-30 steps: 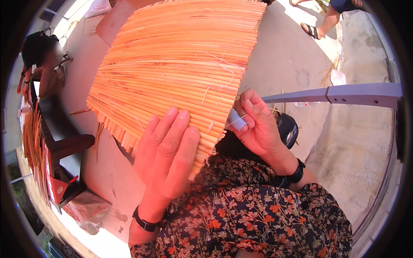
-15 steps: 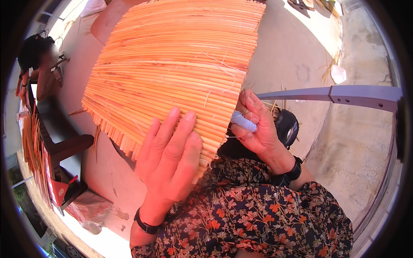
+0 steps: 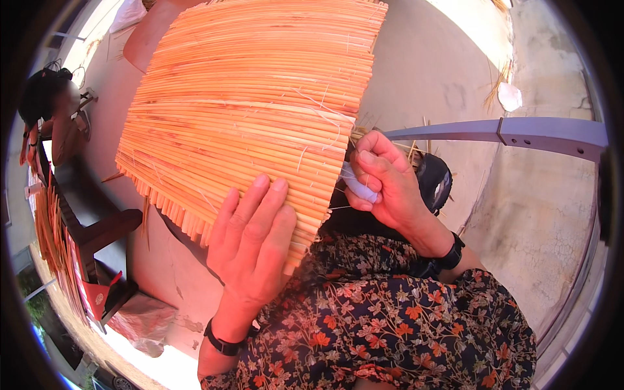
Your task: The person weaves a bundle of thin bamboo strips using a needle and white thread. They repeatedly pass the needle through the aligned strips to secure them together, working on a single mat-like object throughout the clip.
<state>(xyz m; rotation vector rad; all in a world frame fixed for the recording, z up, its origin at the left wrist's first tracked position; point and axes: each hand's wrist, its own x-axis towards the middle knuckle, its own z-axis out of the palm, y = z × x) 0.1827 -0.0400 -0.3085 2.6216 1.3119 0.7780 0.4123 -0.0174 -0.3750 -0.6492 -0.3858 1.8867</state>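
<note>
A large mat of straight orange-tan reed stalks (image 3: 240,110), stitched side by side with pale thread, stretches in front of me. My left hand (image 3: 253,231) lies flat on its near part, fingers stretched out and apart. At the mat's right edge my right hand (image 3: 383,179) is closed, thumb and index finger pinched together by a fine thread. Against its lower fingers is a pale blue wrapped bundle (image 3: 361,186); whether it is wound round a finger I cannot tell. Loose thread ends (image 3: 320,107) lie on the reeds. The pinching fingertips are partly hidden.
A grey-violet bar (image 3: 552,134) reaches in from the right, past my right hand. Leftward stand a dark bench (image 3: 97,188) and a pile of loose reeds (image 3: 52,221); another person (image 3: 55,107) is beyond. White scrap (image 3: 509,97) lies on the floor.
The mat has shifted slightly left in the view, my left hand with it. My right hand's thumb and index finger have changed position near the mat's edge.
</note>
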